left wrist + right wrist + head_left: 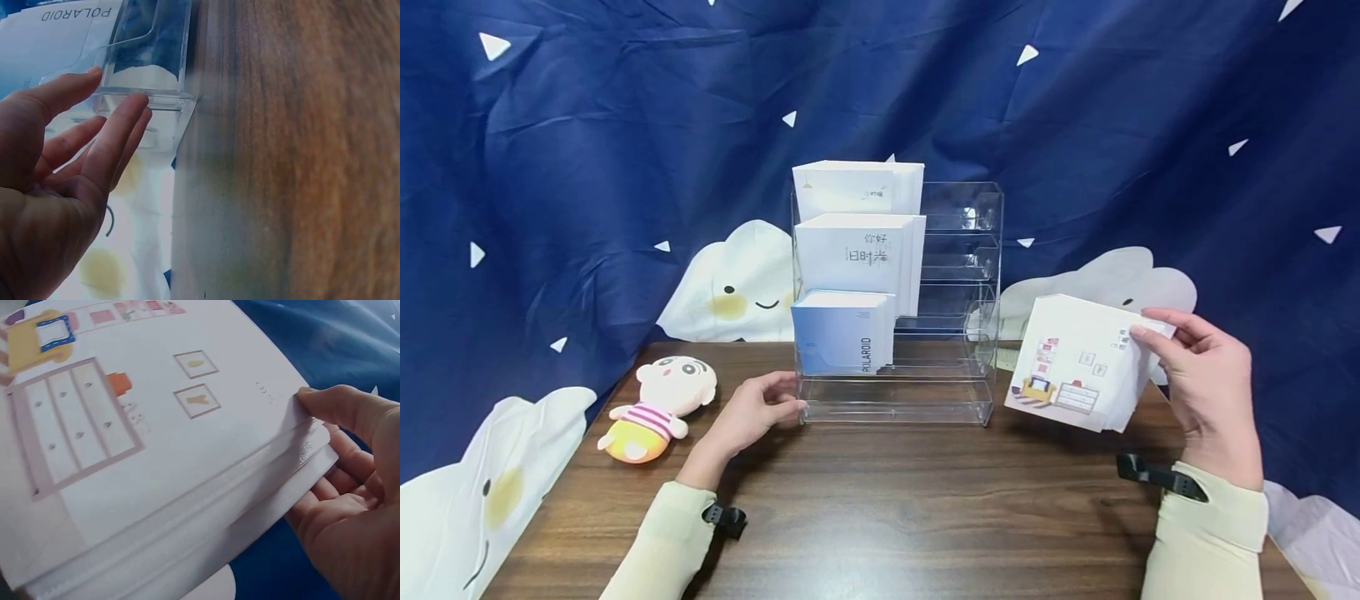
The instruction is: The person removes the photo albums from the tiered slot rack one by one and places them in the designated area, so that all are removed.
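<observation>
My right hand (1213, 383) grips a stack of square white books (1071, 362) by its right edge, thumb on the front cover and fingers behind. The top cover carries a drawing of a yellow armchair and a chest of drawers; layered edges show in the right wrist view. The stack is raised and tilted, to the right of a clear tiered rack (895, 412). My left hand (752, 412) rests against the rack's lower left side, its fingers fairly straight and thumb at the front edge. Blue POLAROID books (838, 337) stand on a lower left tier.
White books (853, 250) fill the left of the middle tiers, with more white books (842, 190) above. A plush doll (655, 408) lies left on the wooden table (910, 508). A pale comb-like object (1006, 358) shows behind the rack's right side. Blue curtain (880, 83) hangs behind.
</observation>
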{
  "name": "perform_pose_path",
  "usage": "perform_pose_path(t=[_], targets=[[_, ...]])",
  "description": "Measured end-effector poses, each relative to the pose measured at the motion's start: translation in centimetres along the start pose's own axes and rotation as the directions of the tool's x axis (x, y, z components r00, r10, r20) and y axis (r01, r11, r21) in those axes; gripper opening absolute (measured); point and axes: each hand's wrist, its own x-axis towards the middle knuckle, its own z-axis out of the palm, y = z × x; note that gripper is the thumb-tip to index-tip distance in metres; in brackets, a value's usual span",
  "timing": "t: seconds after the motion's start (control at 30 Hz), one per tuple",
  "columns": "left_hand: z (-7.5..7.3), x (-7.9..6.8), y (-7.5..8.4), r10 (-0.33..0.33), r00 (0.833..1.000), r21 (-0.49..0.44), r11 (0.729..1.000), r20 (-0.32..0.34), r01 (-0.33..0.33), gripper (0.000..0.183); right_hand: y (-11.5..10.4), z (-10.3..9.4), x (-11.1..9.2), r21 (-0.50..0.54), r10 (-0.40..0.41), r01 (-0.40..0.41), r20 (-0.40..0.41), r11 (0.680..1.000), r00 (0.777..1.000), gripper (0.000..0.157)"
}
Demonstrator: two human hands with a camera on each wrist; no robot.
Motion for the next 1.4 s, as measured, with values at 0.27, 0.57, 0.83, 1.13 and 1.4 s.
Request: perform_pose_path(t=[0.27,0.57,0.83,1.13,1.4], targets=[[0.0,-0.2,0.1,-0.008,1.0,-0.016,1.0,-0.001,0.008,0.056,2.2,-0.9,1.0,-0.265,0.11,-0.102,0.018,0.959,0.994,0.02],[0.0,-0.1,0.4,-0.022,1.0,-0.012,1.0,-0.002,0.022,0.057,4.6,-1.1,2.0,-0.362,0.22,-0.2,0.014,0.911,0.975,0.023],[-0.1,-0.1,0.3,-0.023,1.0,0.003,1.0,0.001,0.023,0.057,5.5,-1.9,2.3,-0.342,0.299,-0.264,0.051,0.902,0.953,0.021],[-0.2,-0.2,0.0,-0.011,1.0,0.0,1.0,0.001,0.011,0.056,6.1,-3.0,2.4,-0.584,0.292,-0.18,0.102,0.791,0.951,0.012],[0.0,-0.1,0.0,-0.006,1.0,-0.005,1.0,0.004,0.006,0.055,6.6,-3.8,2.5,-0.722,0.227,-0.05,0.15,0.691,0.962,0.055]])
